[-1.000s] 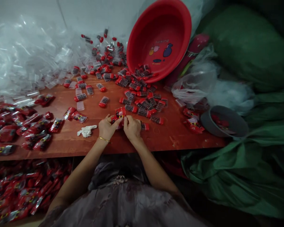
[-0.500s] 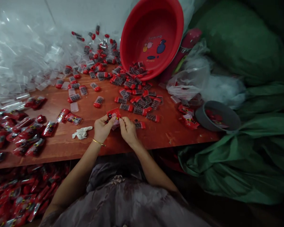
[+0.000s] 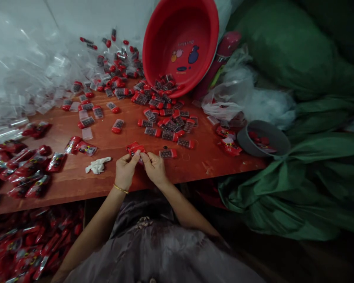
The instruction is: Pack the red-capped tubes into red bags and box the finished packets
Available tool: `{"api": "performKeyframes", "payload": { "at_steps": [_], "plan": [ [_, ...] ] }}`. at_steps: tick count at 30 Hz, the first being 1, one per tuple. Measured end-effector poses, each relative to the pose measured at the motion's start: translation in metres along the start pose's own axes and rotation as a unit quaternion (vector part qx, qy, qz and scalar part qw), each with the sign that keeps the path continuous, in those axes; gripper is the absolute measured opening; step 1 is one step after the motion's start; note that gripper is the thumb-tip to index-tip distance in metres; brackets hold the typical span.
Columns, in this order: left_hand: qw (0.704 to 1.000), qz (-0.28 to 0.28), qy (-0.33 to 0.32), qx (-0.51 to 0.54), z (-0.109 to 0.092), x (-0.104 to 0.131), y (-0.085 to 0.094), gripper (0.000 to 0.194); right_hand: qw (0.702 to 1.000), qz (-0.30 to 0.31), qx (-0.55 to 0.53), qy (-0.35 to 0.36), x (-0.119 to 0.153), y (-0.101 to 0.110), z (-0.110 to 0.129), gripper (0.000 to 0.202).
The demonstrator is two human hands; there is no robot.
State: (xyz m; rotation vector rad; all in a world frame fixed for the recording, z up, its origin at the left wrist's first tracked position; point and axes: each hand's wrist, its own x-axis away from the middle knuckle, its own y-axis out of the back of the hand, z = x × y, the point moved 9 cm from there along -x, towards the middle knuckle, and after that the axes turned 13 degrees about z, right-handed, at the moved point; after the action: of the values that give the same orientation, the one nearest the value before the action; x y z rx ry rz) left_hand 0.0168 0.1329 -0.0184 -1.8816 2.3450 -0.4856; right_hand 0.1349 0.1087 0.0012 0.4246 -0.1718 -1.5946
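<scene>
Both hands meet over the front part of the reddish-brown table [image 3: 106,181]. My left hand [image 3: 126,169], with a gold bracelet at its wrist, pinches a red printed plastic packet [image 3: 135,147]. Close against it, my right hand [image 3: 153,168] grips the same packet's near edge between thumb and fingers. The fingers hide the packet's lower part. Just right of my right hand lies a clear tube with a red cap and dark beads [image 3: 168,153]. A small dark bead [image 3: 165,147] sits above that tube. To the left rests a crumpled white cloth or tissue [image 3: 98,165].
A red basin [image 3: 205,47] leans on its side at the back, with many bead-filled tubes [image 3: 168,124] before it. Clear plastic sleeves [image 3: 23,70] heap at back left, above filled red packets [image 3: 29,169]. A grey bowl [image 3: 261,147] stands right, near green sacks [image 3: 301,184].
The packet has tilted and sits lower between my fingertips, and my thumbs have come closer together. The whole view has shifted slightly, so the scene appears further left.
</scene>
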Motion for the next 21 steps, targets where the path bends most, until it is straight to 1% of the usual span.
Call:
{"api": "performKeyframes", "payload": {
  "at_steps": [3, 4, 5, 7, 9, 10, 11, 12, 14, 15, 16, 17, 18, 20, 21],
  "plan": [
    [0.997, 0.028, 0.050, 0.047, 0.002, 0.003, -0.007, 0.034, 0.997, 0.058, 0.059, 0.003, 0.000, -0.001, 0.002, 0.040],
    [0.996, 0.030, 0.064, 0.052, 0.002, 0.003, -0.007, 0.034, 0.993, 0.069, 0.097, -0.004, 0.000, 0.001, 0.001, 0.039],
    [0.995, 0.026, 0.076, 0.052, 0.002, 0.004, -0.005, 0.034, 0.986, 0.068, 0.148, -0.016, 0.001, 0.006, 0.001, 0.037],
    [0.994, 0.006, 0.094, 0.054, 0.004, 0.004, 0.002, 0.036, 0.960, 0.031, 0.272, -0.062, 0.004, 0.023, -0.004, 0.035],
    [0.991, -0.014, 0.115, 0.068, 0.009, 0.004, 0.009, 0.039, 0.919, -0.005, 0.377, -0.117, 0.010, 0.042, -0.012, 0.038],
    [0.989, -0.017, 0.127, 0.076, 0.012, 0.005, 0.011, 0.040, 0.902, -0.007, 0.412, -0.132, 0.014, 0.048, -0.017, 0.037],
    [0.987, -0.016, 0.139, 0.083, 0.015, 0.005, 0.012, 0.041, 0.892, 0.005, 0.433, -0.133, 0.018, 0.052, -0.021, 0.033],
    [0.984, -0.012, 0.152, 0.090, 0.018, 0.006, 0.012, 0.041, 0.890, 0.025, 0.440, -0.117, 0.023, 0.052, -0.025, 0.027],
    [0.980, 0.001, 0.174, 0.097, 0.022, 0.009, 0.011, 0.040, 0.903, 0.068, 0.422, -0.050, 0.035, 0.050, -0.027, 0.023],
    [0.978, 0.006, 0.181, 0.100, 0.024, 0.010, 0.010, 0.040, 0.912, 0.074, 0.403, -0.019, 0.042, 0.051, -0.027, 0.024],
    [0.977, 0.009, 0.187, 0.103, 0.025, 0.012, 0.009, 0.040, 0.921, 0.064, 0.384, -0.001, 0.048, 0.055, -0.027, 0.026],
    [0.975, 0.012, 0.194, 0.107, 0.027, 0.014, 0.009, 0.040, 0.927, 0.039, 0.373, 0.000, 0.053, 0.061, -0.028, 0.029],
    [0.973, 0.014, 0.201, 0.112, 0.028, 0.016, 0.007, 0.040, 0.928, 0.005, 0.373, -0.017, 0.056, 0.068, -0.030, 0.033],
    [0.969, 0.018, 0.215, 0.123, 0.032, 0.019, 0.004, 0.039, 0.911, -0.053, 0.401, -0.081, 0.058, 0.077, -0.035, 0.040],
    [0.967, 0.019, 0.221, 0.128, 0.033, 0.021, 0.003, 0.039, 0.898, -0.062, 0.421, -0.110, 0.056, 0.076, -0.037, 0.042]
  ]
}}
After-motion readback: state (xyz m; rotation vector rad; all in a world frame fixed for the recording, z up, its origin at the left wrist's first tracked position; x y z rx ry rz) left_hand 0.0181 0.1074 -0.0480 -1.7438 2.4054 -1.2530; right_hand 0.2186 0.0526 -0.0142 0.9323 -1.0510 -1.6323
